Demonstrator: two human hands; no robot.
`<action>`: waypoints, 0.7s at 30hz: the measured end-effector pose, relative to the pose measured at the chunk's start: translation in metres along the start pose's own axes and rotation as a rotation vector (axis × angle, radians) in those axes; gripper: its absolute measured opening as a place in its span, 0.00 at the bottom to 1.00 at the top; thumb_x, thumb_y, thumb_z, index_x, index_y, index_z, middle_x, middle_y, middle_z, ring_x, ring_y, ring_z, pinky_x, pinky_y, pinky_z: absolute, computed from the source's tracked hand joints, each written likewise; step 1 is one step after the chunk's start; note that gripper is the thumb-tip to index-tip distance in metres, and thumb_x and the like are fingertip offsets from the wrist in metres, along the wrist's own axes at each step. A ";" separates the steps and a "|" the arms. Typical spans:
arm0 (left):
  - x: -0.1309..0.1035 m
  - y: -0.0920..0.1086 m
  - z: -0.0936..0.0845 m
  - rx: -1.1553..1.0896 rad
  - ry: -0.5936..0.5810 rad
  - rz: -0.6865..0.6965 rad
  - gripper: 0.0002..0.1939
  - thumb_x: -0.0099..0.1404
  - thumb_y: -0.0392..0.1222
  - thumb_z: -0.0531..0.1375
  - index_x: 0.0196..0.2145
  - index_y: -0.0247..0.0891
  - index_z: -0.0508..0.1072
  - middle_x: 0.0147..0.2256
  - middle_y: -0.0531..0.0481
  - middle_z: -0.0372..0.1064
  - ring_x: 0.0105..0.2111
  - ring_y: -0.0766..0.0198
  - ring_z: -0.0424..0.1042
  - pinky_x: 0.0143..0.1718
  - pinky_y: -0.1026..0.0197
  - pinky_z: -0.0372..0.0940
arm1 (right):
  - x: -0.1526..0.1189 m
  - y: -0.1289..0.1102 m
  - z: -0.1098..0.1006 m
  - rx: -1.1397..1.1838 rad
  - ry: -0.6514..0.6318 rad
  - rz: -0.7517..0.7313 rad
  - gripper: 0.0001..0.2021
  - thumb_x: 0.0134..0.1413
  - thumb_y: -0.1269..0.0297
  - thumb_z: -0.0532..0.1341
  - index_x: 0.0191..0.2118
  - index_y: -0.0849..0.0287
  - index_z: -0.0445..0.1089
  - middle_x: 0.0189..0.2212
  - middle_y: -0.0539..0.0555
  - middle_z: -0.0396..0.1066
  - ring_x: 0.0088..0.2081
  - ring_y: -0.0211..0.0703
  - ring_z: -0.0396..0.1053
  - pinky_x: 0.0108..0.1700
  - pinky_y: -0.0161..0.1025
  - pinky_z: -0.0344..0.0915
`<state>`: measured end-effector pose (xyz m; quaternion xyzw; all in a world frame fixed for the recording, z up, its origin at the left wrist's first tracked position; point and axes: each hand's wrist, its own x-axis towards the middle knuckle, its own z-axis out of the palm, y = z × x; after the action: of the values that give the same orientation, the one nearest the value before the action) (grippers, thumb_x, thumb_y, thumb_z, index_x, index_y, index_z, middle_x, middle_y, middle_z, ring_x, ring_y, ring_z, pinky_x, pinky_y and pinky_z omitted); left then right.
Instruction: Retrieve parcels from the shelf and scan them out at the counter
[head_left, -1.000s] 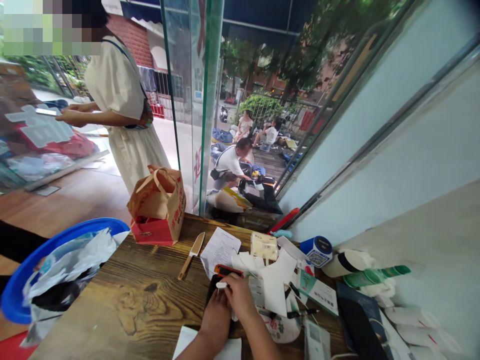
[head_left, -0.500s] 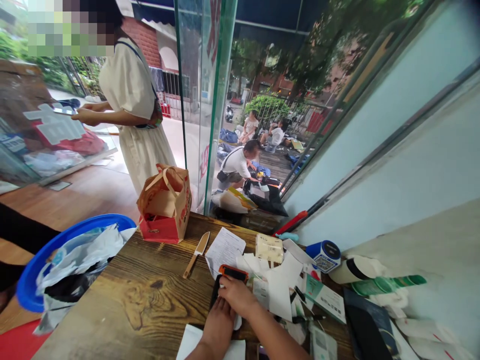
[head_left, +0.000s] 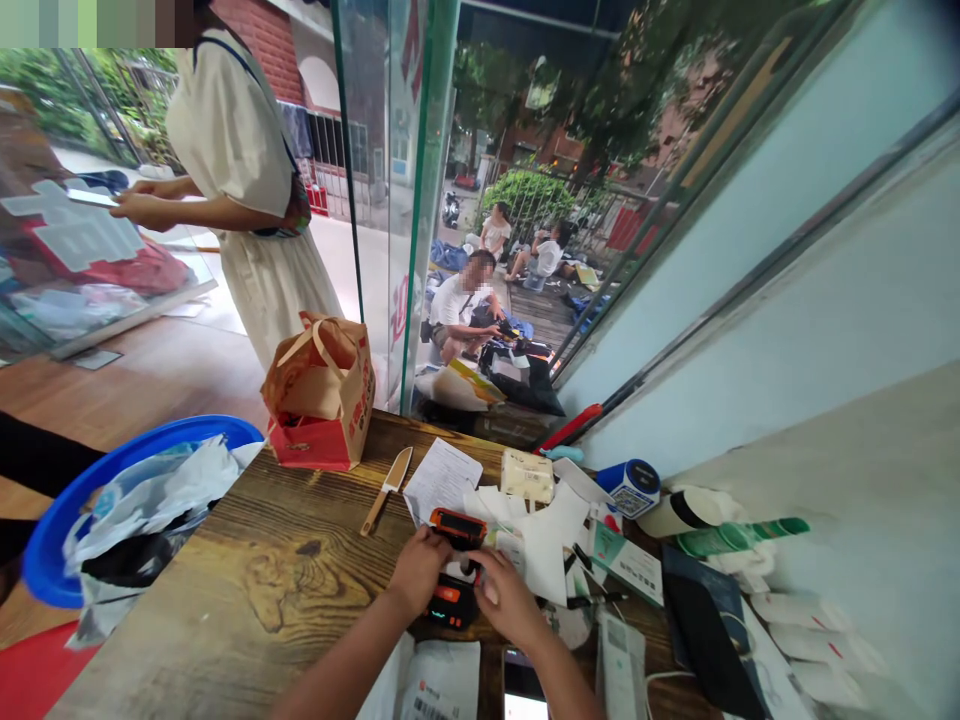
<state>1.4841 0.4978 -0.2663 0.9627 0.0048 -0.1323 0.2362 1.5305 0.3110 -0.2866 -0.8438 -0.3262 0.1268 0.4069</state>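
A small black and orange device (head_left: 450, 600) lies on the wooden table with its orange-edged lid (head_left: 457, 527) raised. My left hand (head_left: 421, 568) is at its left side, fingers bent against the lid's lower edge. At the right side my right hand (head_left: 504, 592) curls its fingers over the opening, where something white shows. What the fingertips pinch is too small to tell. Below the device are a white printed packet (head_left: 441, 680) and a phone (head_left: 523, 685) with a lit screen. A knife (head_left: 388, 490) and a printed sheet (head_left: 442, 480) lie beyond.
A paper bag (head_left: 322, 400) stands at the table's far edge (head_left: 405, 428). Left of the table is a blue tub (head_left: 60, 540) of plastic bags. Papers, a tissue pack (head_left: 527, 475) and boxes crowd the right. A person (head_left: 240, 150) holds a phone; others sit outside.
My hands, earlier overlapping on the device, have parted to its two sides, uncovering its lit front and the white part inside. The phone now shows. The whole view has shifted slightly.
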 end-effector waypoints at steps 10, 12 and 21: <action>0.028 0.006 0.003 0.142 -0.080 -0.088 0.16 0.63 0.29 0.51 0.40 0.32 0.77 0.40 0.37 0.75 0.48 0.52 0.69 0.46 0.50 0.65 | -0.003 0.017 0.033 0.061 0.163 0.096 0.11 0.56 0.62 0.59 0.26 0.59 0.72 0.27 0.55 0.69 0.34 0.47 0.66 0.37 0.41 0.63; 0.030 0.003 0.003 0.141 -0.077 -0.072 0.14 0.62 0.30 0.53 0.39 0.34 0.77 0.39 0.40 0.75 0.47 0.54 0.70 0.46 0.52 0.65 | -0.004 0.015 0.031 0.065 0.148 0.069 0.11 0.56 0.61 0.60 0.25 0.58 0.72 0.26 0.54 0.69 0.35 0.48 0.66 0.38 0.42 0.63; 0.013 -0.002 -0.003 0.110 -0.010 0.164 0.16 0.66 0.36 0.50 0.43 0.38 0.76 0.44 0.43 0.73 0.48 0.55 0.67 0.49 0.55 0.62 | -0.008 0.006 0.027 0.050 0.121 -0.017 0.09 0.57 0.65 0.59 0.29 0.57 0.75 0.31 0.56 0.74 0.39 0.49 0.66 0.44 0.45 0.64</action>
<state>1.4969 0.5005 -0.2685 0.9706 -0.0823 -0.1175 0.1931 1.5137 0.3194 -0.3086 -0.8365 -0.3051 0.0802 0.4479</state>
